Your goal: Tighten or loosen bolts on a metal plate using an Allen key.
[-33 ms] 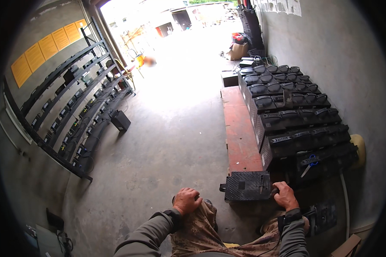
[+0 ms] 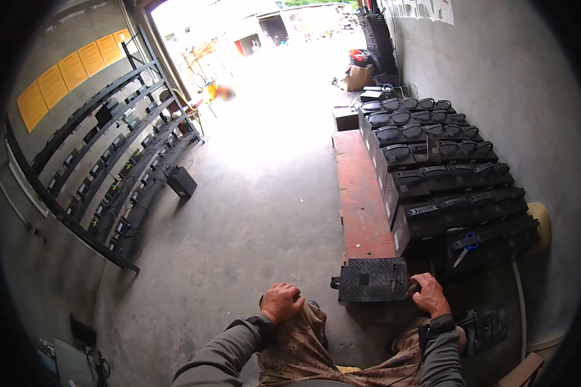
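Note:
My left hand (image 2: 281, 303) rests over my left knee, fingers draped across the camouflage trousers (image 2: 297, 342) and nothing seen in it. A black box-shaped case (image 2: 371, 293) with a textured top lies flat in front of me, a dark tab at its left end. On its top, near the right side, is a slim dark piece (image 2: 394, 277) too small to name. My right hand (image 2: 431, 295) is closed at the case's right end, around something dark that the fingers mostly cover.
Rows of black cases with handles (image 2: 452, 200) stand on the right beside a red board (image 2: 365, 193). Blue-handled scissors (image 2: 469, 243) lie on the nearest row. A multi-tier rack (image 2: 110, 161) holds small devices and cables at left; one black case (image 2: 181, 182) stands by it.

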A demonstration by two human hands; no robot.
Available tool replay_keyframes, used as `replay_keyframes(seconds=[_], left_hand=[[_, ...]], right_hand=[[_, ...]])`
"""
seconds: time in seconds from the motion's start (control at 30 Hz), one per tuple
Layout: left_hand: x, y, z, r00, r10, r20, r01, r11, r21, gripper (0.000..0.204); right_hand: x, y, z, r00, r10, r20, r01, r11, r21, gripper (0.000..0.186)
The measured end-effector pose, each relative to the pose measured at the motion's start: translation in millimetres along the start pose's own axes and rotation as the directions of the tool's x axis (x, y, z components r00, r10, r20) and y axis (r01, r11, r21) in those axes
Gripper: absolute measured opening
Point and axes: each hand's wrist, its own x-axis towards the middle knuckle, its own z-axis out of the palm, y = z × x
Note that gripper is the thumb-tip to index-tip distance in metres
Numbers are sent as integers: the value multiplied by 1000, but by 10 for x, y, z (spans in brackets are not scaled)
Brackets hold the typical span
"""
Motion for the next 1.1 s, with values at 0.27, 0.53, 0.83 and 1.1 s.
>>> replay_keyframes(seconds=[0.27,0.53,0.83,1.1], left_hand=[[3,-4,9,1000,14,-4,-14,1000,11,30],[-7,6,1,1000,5,-7,-5,1000,9,30],[7,-10,18,1000,7,9,-7,1000,10,31],[2,-7,18,1000,0,-9,0,1000,16,29]], right_hand=[[-14,-206,-80,986,157,52,-156,987,-35,39],[17,60,-3,994,-113,-1,112,990,-91,42],[0,-127,-57,980,187,68,-184,982,-43,47],[-1,47,10,1000,-2,9,2,1000,-27,47]])
